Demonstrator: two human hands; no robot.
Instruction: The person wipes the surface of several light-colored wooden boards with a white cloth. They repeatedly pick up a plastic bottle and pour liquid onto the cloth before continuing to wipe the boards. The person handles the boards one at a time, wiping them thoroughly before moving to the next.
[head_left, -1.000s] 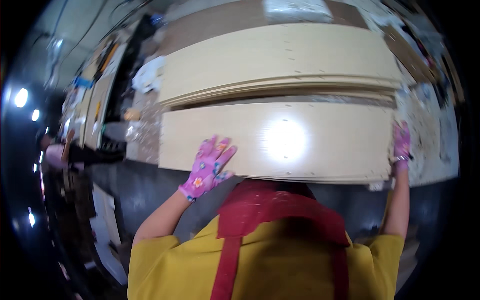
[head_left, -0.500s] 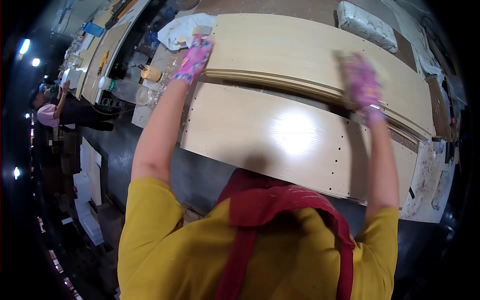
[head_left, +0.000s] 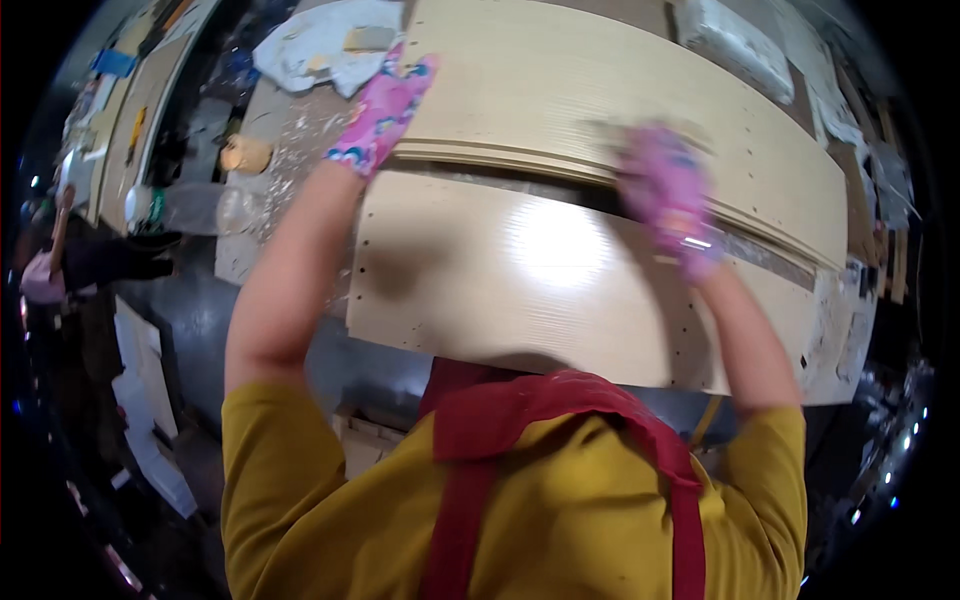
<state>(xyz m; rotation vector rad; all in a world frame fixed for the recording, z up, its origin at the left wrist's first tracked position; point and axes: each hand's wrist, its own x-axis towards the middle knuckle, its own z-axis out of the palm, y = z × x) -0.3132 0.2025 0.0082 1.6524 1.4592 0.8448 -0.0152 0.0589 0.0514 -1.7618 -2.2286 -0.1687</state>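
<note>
A stack of pale wood panels (head_left: 540, 75) lies across the far side of the work surface. My left hand (head_left: 380, 118), in a pink patterned glove, is at the stack's left end; its thumb is spread from its fingers. My right hand (head_left: 662, 180), gloved alike, is over the top panel near its front edge, smeared by motion. A blurred, flat tan-grey thing shows on both sides of its fingers; its kind cannot be made out. Nearer to me lies another pale panel (head_left: 470, 270) with small dark holes near its ends, and a bright reflection on it.
At the far left are a white cloth (head_left: 300, 45) with a small block (head_left: 370, 38) on it, an orange-tan cup (head_left: 246, 153) and a clear plastic bottle (head_left: 190, 208). A plastic-wrapped bundle (head_left: 735, 48) lies far right. Another person (head_left: 90, 265) stands off left.
My right hand has swept left along the top panel. My left hand stays at the stack's left end, its thumb now spread wider. The whole view has shifted slightly.
</note>
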